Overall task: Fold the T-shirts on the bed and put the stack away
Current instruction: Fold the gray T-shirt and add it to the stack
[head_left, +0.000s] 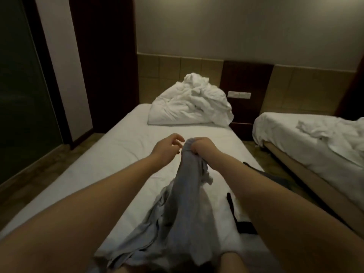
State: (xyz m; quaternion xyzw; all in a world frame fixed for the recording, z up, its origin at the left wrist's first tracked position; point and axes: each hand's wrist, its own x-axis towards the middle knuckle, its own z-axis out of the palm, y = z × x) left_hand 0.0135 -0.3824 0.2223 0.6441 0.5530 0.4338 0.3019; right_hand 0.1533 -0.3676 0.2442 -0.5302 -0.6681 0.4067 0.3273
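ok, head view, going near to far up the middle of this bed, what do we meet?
Near to far: grey T-shirt, right hand gripping its top, bed sheet, crumpled white duvet, tiled wall. Skipped: left hand, level with the right.

Dim, warm indoor light; soft blur, wide-angle bending at edges.

Legible text: none. Checked the pale grey fabric T-shirt [183,194]: no print, label or number can be read on its visible folds, and the frame is soft there. Checked the white rectangular wall switch plate [239,94]: too small to show any marking.
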